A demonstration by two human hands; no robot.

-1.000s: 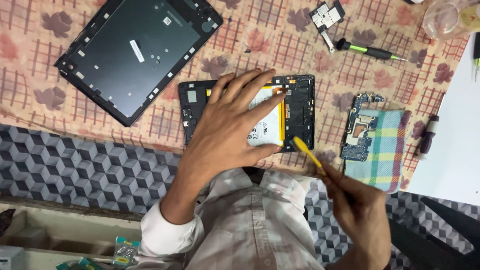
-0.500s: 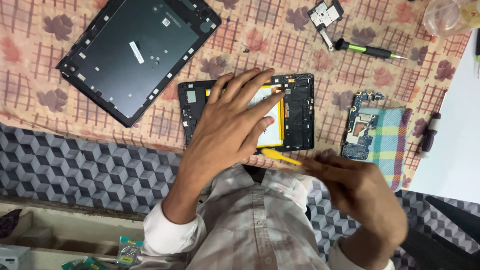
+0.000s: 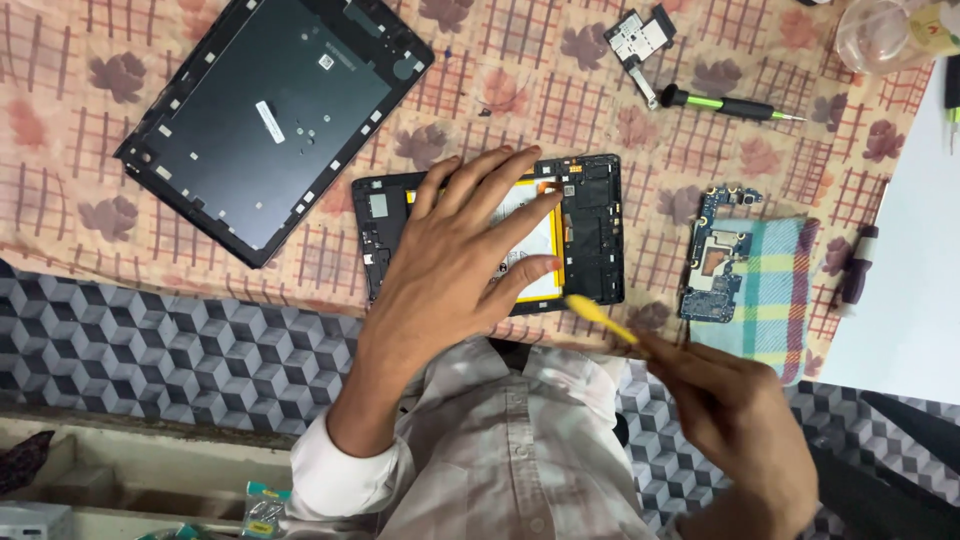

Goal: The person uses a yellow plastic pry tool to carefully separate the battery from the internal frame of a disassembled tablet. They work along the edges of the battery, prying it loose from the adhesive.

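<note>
Nearest to me, my right hand [image 3: 740, 420] is pinched around a thin yellow pry tool [image 3: 600, 318], whose tip points at the near edge of the opened tablet [image 3: 595, 225] and sits just at that edge (whether it actually touches, I cannot tell). My left hand [image 3: 455, 265] lies flat on the opened tablet with its fingers spread, pressing down over the white battery and its yellow border, so much of the middle is hidden under my palm. The tablet lies on the bench [image 3: 90, 340], on a peach flowered cloth [image 3: 560, 90] that covers the farther part; the bench's nearer strip shows a grey cube pattern.

Right of the tablet, and apart from it, a blue circuit board [image 3: 715, 250] rests partly on a folded checked cloth [image 3: 775, 290] of teal and yellow. Farther right of the tablet, a dark-handled screwdriver [image 3: 858, 272] lies at the cloth's edge.

Beyond the tablet and to its left sits a black back cover [image 3: 270, 120], inner side up and turned at an angle. Beyond the tablet to its right lie a small board piece [image 3: 640, 38] and a screwdriver with a green and black handle [image 3: 725, 105].
</note>
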